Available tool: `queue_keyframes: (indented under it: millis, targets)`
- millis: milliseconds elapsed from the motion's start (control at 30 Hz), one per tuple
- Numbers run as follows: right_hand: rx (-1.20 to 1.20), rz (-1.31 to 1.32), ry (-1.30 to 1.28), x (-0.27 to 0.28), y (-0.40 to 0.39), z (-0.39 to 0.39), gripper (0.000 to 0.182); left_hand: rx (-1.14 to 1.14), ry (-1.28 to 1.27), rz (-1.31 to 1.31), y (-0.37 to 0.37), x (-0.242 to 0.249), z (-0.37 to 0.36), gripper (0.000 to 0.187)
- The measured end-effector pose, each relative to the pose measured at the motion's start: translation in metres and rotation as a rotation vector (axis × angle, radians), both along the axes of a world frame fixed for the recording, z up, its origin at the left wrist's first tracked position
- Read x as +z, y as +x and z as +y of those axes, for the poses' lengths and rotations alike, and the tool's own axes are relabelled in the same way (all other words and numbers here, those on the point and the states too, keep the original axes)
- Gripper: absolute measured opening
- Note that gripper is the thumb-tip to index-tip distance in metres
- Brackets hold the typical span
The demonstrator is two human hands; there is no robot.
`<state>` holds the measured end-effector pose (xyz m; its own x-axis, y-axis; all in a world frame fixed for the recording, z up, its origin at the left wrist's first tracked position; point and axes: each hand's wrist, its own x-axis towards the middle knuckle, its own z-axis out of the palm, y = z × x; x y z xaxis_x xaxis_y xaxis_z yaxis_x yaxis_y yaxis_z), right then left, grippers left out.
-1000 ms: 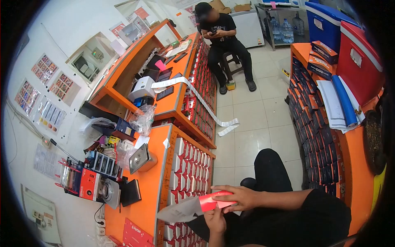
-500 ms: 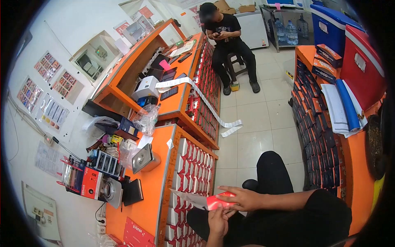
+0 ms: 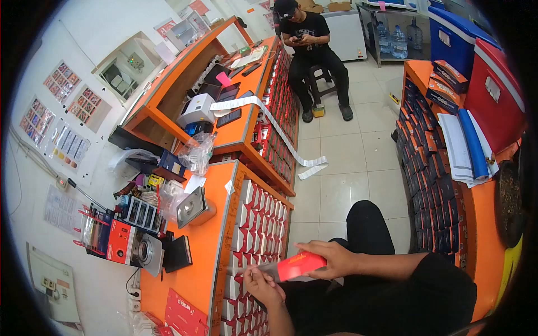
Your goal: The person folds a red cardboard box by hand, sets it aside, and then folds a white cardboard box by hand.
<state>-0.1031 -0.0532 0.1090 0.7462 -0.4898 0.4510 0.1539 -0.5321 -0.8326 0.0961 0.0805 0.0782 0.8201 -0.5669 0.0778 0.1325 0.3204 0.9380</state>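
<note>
A red carton (image 3: 301, 265) with a pale grey flap, partly folded, is held over my lap. My right hand (image 3: 332, 260) grips its right end, thumb and fingers wrapped over the red panel. At the other end, my left hand (image 3: 262, 284) has its fingers curled around the blurred grey flap. Just left of my hands, rows of folded red-and-white cartons (image 3: 246, 241) fill the shelf under the counter. A flat red printed card (image 3: 186, 315) lies on the orange counter (image 3: 193, 269).
A cup-sealing machine (image 3: 126, 241), a metal container (image 3: 195, 208) and a black notebook (image 3: 178, 255) stand to the left. Paper strip (image 3: 280, 140) trails from a printer (image 3: 196, 109) to the floor. Dark boxes (image 3: 431, 173) are stacked at right. A person (image 3: 308, 45) sits ahead with a phone.
My left hand has moved left and up to the carton's far end. The red panel has tilted and shifted slightly up and right, with my right hand still on it.
</note>
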Motion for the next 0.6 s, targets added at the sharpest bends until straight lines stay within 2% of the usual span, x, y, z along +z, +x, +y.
queue_keyframes:
  millis: [67, 133, 200, 233, 300, 333, 367, 400, 433, 500, 567, 600]
  targets:
    - [-0.080, 0.047, 0.007, 0.005, 0.001, 0.000, 0.073, 0.040, 0.022, -0.068, -0.008, 0.004, -0.004, 0.033]
    - [-0.158, 0.094, 0.022, 0.010, 0.006, 0.003, 0.069, -0.039, 0.203, -0.501, -0.027, 0.006, -0.007, 0.021]
    - [-0.251, -0.034, -0.291, 0.014, 0.011, 0.005, 0.067, -0.063, 0.242, -0.601, -0.037, -0.001, -0.011, 0.018]
    - [-0.254, -0.032, -0.289, 0.015, 0.010, 0.004, 0.067, -0.089, 0.277, -0.701, -0.041, 0.000, -0.014, 0.015]
    - [-0.187, -0.083, -0.131, 0.017, 0.008, -0.005, 0.064, -0.079, 0.320, -0.649, -0.039, 0.012, -0.009, 0.016]
    - [-0.199, -0.083, -0.136, 0.017, 0.005, -0.011, 0.064, -0.131, 0.268, -0.603, -0.031, 0.017, -0.006, 0.015]
    - [-0.196, -0.066, 0.088, 0.015, 0.002, -0.018, 0.060, -0.178, 0.221, -0.556, -0.025, 0.021, -0.004, 0.015]
    - [-0.187, -0.048, 0.312, 0.014, 0.000, -0.021, 0.057, -0.192, 0.235, -0.624, -0.023, 0.023, -0.005, 0.016]
    - [-0.186, -0.047, 0.311, 0.013, 0.002, -0.020, 0.057, -0.191, 0.235, -0.623, -0.029, 0.023, -0.008, 0.016]
    - [-0.217, -0.153, 0.023, 0.010, 0.012, -0.010, 0.049, -0.027, 0.216, -0.563, -0.047, 0.021, -0.014, 0.016]
    - [-0.229, -0.133, -0.015, 0.020, 0.016, 0.003, 0.045, -0.023, 0.221, -0.525, -0.054, 0.023, -0.019, 0.017]
    - [-0.241, -0.111, -0.052, 0.023, 0.017, 0.006, 0.042, -0.021, 0.221, -0.591, -0.055, 0.023, -0.021, 0.018]
